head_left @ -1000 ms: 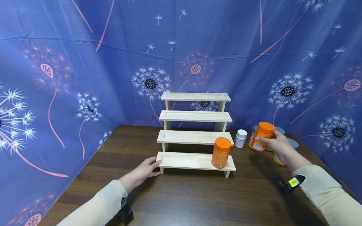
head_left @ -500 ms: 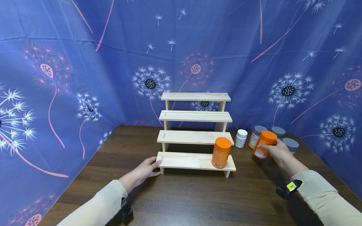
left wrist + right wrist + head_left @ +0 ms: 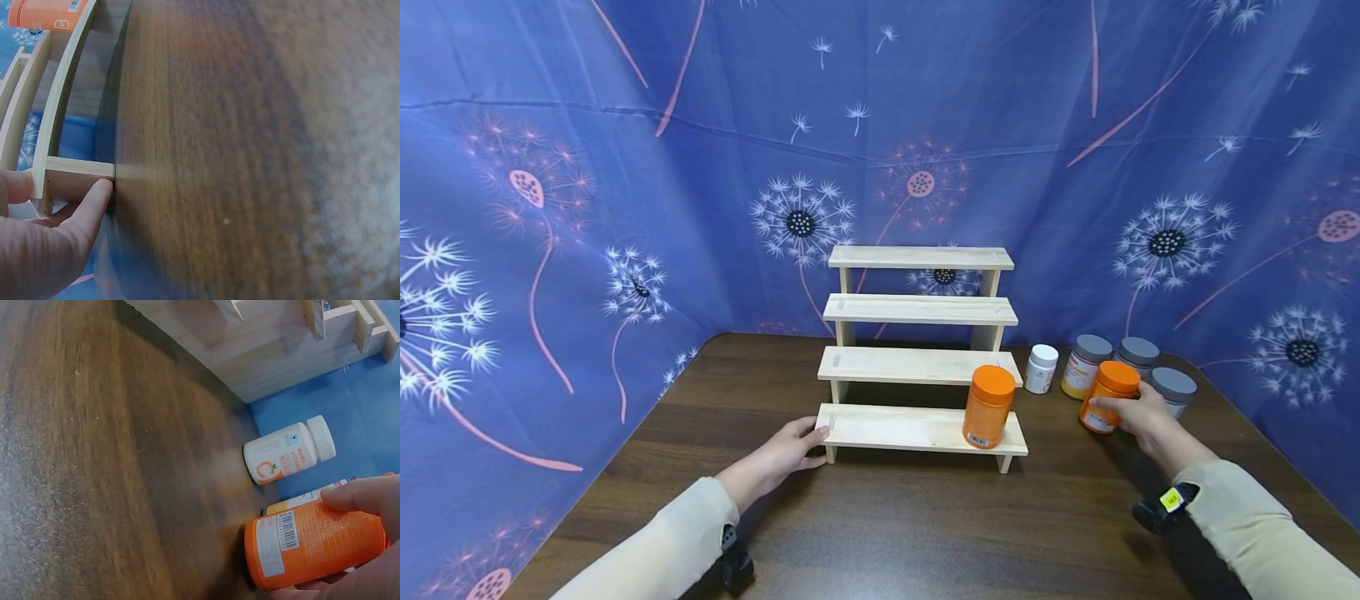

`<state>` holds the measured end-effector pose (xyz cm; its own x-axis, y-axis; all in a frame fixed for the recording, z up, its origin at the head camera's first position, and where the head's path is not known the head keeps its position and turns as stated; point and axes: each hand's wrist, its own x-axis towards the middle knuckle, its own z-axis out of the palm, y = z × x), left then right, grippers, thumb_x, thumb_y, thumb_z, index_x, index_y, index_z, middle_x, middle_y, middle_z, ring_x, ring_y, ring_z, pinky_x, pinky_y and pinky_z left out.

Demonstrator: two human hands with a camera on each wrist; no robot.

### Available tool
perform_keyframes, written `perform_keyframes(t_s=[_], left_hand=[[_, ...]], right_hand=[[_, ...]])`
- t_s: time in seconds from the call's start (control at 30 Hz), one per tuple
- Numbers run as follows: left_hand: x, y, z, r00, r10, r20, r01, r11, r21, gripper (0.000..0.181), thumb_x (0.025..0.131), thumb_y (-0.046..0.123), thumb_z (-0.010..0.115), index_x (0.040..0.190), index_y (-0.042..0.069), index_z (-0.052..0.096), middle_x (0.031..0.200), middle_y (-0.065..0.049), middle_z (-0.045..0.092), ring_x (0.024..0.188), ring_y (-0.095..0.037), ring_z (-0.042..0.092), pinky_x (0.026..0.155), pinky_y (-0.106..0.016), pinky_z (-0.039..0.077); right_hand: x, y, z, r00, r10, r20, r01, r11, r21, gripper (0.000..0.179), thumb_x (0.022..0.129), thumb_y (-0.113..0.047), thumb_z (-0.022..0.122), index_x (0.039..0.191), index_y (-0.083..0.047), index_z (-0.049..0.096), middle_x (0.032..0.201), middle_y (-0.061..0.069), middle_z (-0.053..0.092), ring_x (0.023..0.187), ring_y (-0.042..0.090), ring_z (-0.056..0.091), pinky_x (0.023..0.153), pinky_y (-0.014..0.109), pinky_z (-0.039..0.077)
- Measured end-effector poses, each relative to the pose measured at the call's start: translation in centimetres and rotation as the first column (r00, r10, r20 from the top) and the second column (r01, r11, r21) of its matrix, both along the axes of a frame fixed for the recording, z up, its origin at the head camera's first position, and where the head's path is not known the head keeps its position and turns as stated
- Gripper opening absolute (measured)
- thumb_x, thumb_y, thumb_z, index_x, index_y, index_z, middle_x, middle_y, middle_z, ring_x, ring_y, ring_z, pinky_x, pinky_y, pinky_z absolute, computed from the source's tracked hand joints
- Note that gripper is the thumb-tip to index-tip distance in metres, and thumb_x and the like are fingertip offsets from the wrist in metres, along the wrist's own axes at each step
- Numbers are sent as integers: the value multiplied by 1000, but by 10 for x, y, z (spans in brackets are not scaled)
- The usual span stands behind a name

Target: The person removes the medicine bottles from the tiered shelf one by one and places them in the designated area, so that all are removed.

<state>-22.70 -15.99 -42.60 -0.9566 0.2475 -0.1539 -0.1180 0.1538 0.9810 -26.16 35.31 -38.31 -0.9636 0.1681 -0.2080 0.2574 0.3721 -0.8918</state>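
My left hand (image 3: pixel 778 458) grips the front left corner of a pale wooden stepped shelf (image 3: pixel 898 364). In the left wrist view, a fingertip presses against its short front leg (image 3: pixel 78 181). At the right, my right hand (image 3: pixel 1142 417) holds an orange bottle (image 3: pixel 1097 410) with an orange lid, thumb on one side and fingers partly hidden behind. Its base is at or very near the tabletop, just in front of the grey-lidded bottles. A second orange bottle (image 3: pixel 987 408) stands upright on the right end of the lowest step.
A small white bottle (image 3: pixel 1040 371) stands between the shelf and three grey-lidded bottles, one of them with a yellow base (image 3: pixel 1078 375). Behind the brown wooden table (image 3: pixel 880 533) hangs a blue dandelion-print cloth (image 3: pixel 700 208), also along the left side.
My right hand has brought the orange bottle down and slightly nearer, uncovering the grey-lidded bottles behind it. The left hand and the shelf have kept their place.
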Motion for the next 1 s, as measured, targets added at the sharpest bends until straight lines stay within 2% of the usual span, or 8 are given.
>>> perform_keyframes(t_s=[0.37,0.63,1.0], left_hand=[[-1,1,0,1000,0,1,0,1000,-5,44,104,10,41,139,-14,34,129,-29,49,116,-29,54,98,-44,53],[0,0,0,1000,-5,1,5,1000,-7,44,104,11,41,140,-14,33,129,-29,49,116,-29,54,99,-44,53],[-1,0,-1,1000,-20,-3,20,1000,-3,45,104,11,41,140,-15,32,130,-29,48,117,-29,53,100,-44,52]], right_hand=[[-1,3,-6,1000,9,-14,-9,1000,13,87,96,-24,59,149,10,-1,154,36,5,138,53,17,113,66,26],[0,2,-6,999,7,-35,-5,998,55,86,95,-25,59,148,13,2,152,38,9,137,53,18,116,66,17],[5,0,4,998,-52,-38,54,998,39,90,94,-32,60,149,10,1,154,36,8,139,52,17,116,65,20]])
